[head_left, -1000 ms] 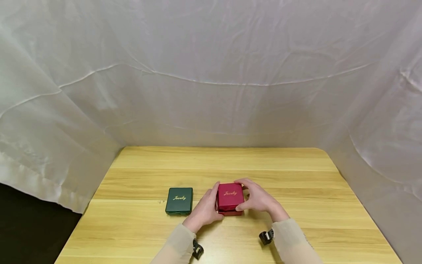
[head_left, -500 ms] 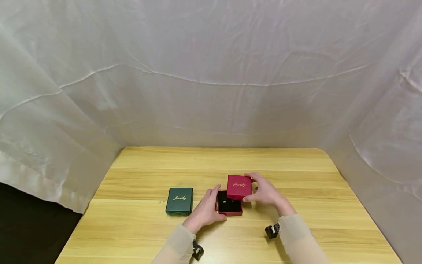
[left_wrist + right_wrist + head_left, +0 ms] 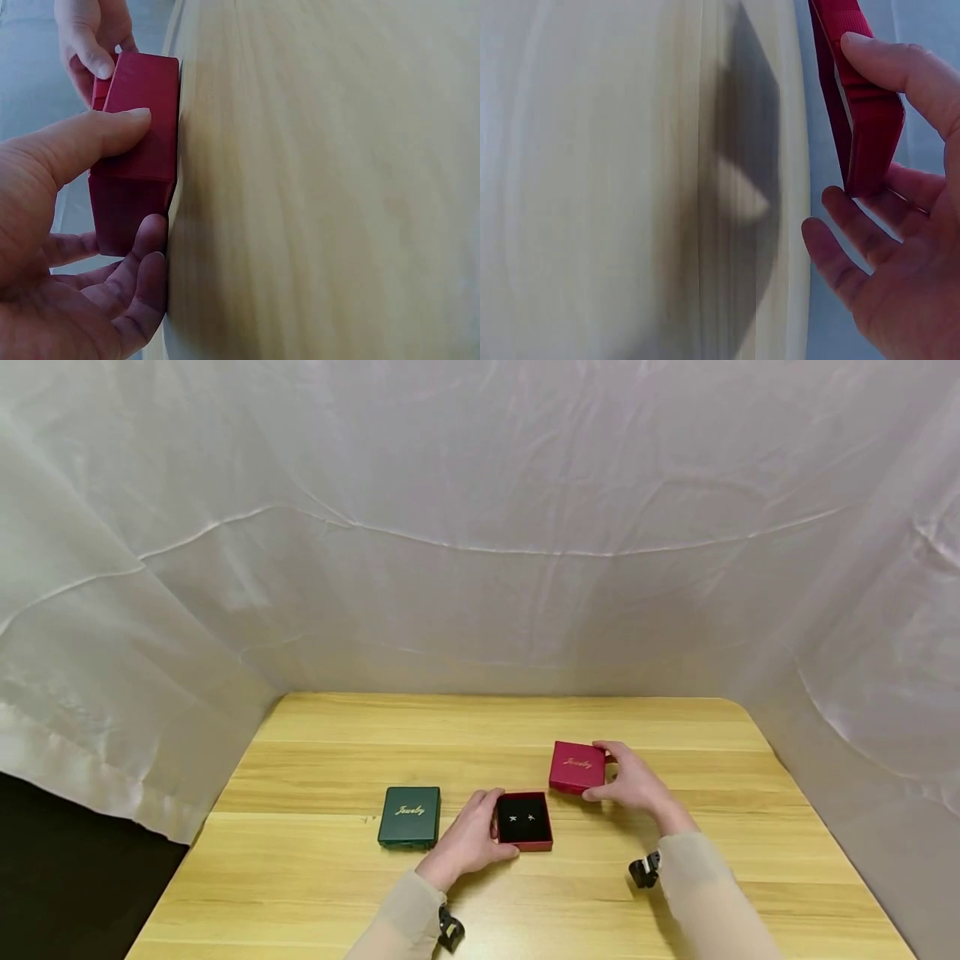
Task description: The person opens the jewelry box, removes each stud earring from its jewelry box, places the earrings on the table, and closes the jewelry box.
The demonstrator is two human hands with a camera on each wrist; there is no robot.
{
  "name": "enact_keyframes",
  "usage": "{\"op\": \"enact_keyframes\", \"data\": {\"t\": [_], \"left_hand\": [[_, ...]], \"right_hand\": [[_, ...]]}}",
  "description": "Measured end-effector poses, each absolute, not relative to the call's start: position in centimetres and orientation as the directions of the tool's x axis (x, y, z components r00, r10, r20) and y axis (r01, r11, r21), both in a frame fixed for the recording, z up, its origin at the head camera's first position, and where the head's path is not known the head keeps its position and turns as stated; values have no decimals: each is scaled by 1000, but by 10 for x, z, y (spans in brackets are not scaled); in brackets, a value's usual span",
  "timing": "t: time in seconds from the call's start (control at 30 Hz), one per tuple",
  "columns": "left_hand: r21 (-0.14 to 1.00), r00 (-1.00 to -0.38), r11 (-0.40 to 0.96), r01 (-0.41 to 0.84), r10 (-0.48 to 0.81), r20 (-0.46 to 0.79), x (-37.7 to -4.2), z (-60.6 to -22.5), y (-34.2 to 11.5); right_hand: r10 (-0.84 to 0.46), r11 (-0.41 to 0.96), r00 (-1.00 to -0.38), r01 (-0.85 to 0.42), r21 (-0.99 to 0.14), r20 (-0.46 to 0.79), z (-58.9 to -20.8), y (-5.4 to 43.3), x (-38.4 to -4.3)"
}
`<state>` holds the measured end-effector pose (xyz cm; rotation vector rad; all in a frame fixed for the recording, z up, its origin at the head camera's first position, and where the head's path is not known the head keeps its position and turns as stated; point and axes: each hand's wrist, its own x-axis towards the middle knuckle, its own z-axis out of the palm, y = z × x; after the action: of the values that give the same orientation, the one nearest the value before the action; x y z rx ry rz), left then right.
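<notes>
The red jewelry box base (image 3: 536,846) lies on the table, its black lining showing a pair of small star-like earrings (image 3: 513,818). My left hand (image 3: 468,837) grips the base from its left side; in the left wrist view the thumb lies on one red wall (image 3: 142,90) and the fingers curl at a corner. Up and to the right, my right hand (image 3: 633,781) holds the red lid (image 3: 577,766), marked "Jewelry" in gold, between thumb and fingers. The right wrist view shows this lid (image 3: 877,135) raised off the table, above its shadow.
A closed green jewelry box (image 3: 409,817) with gold lettering sits left of my left hand. The wooden table (image 3: 337,893) has pale cloth (image 3: 480,610) hanging behind it and at both sides. Each wrist bears a small black camera.
My right hand has lifted the red lid off the base and carried it right and away from me, uncovering both earrings. The left hand has stayed at the base.
</notes>
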<state>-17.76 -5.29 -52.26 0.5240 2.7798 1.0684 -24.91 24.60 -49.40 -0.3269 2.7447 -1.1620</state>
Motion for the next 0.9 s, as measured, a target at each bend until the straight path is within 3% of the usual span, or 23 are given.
{"op": "enact_keyframes", "data": {"t": [0.43, 0.9], "left_hand": [[652, -928, 705, 278, 372, -7, -179, -520, -52], [655, -929, 706, 269, 370, -16, -178, -521, -53]], "right_hand": [[-233, 759, -969, -126, -638, -86, -493, 280, -262], [-254, 746, -959, -110, -657, -127, -499, 296, -275]]}}
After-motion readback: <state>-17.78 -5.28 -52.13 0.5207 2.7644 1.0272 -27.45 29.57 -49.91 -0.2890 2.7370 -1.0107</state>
